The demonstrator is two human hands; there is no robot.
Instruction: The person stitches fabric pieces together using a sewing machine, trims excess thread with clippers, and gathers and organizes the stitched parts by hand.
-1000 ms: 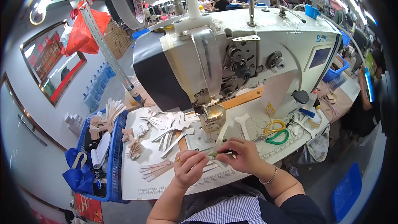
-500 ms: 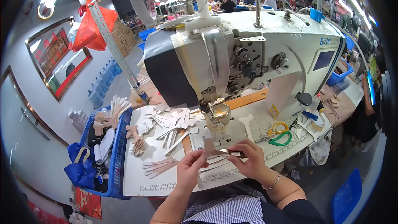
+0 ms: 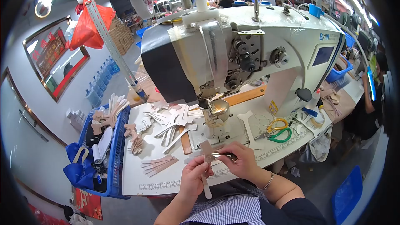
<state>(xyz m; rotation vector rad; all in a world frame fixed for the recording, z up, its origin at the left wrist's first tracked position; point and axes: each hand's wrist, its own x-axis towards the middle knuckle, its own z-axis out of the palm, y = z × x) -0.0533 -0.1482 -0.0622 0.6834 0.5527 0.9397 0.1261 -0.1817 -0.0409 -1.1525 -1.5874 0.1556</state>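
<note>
My left hand (image 3: pixel 195 176) pinches a small pinkish-beige fabric piece (image 3: pixel 206 146), whose pale strip hangs down below the fingers. Close on its right, my right hand (image 3: pixel 239 161) holds a small metal tool (image 3: pixel 217 154), its tip against the piece. Both hands are in front of the sewing machine's needle area (image 3: pixel 217 114). A white Y-shaped piece (image 3: pixel 248 129) lies just behind my right hand. White cut pieces (image 3: pixel 177 125) are heaped to the left, with a fan of beige strips (image 3: pixel 158 165) nearer the front edge.
A blue basket (image 3: pixel 118 154) holding pieces and a white roll stands at the left. Yellow-handled and green-handled scissors (image 3: pixel 280 135) lie at the right among loose threads. The machine's head (image 3: pixel 179 62) rises over the table. Other people are at the back and far right.
The fabric piece has been turned, and its strip now hangs toward me. My right hand has shifted slightly left, bringing the tool to the middle of the piece.
</note>
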